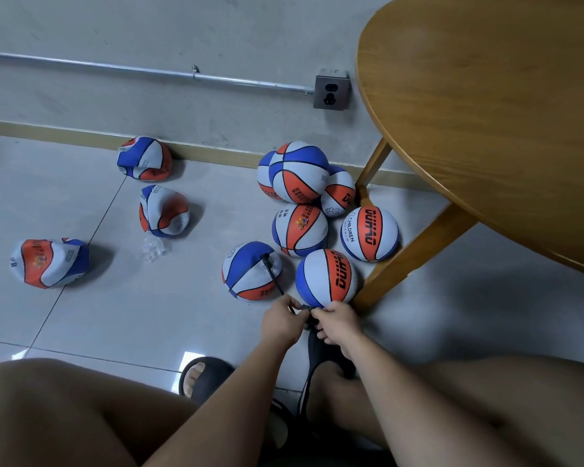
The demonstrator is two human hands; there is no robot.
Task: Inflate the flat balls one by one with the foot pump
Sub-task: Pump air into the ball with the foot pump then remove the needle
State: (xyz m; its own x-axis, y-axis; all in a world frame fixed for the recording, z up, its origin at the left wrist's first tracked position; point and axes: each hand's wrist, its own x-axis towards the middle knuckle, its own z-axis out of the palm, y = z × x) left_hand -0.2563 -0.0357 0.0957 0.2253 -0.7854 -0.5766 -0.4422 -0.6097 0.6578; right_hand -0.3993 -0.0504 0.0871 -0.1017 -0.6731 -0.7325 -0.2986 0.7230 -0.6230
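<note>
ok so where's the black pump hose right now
Head view, near the centre: the black hose runs from the left hand up onto the blue-topped ball, just left of the orange-striped ball.

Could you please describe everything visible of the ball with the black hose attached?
The ball has blue, pale and orange panels divided by black seams, with a pebbled, rubbery look. It looks nearly round. It rests on the tiled floor, left of a ball marked DUHAO. A black hose plugs into its upper right and runs to the left hand and right hand, which pinch its near end.
</note>
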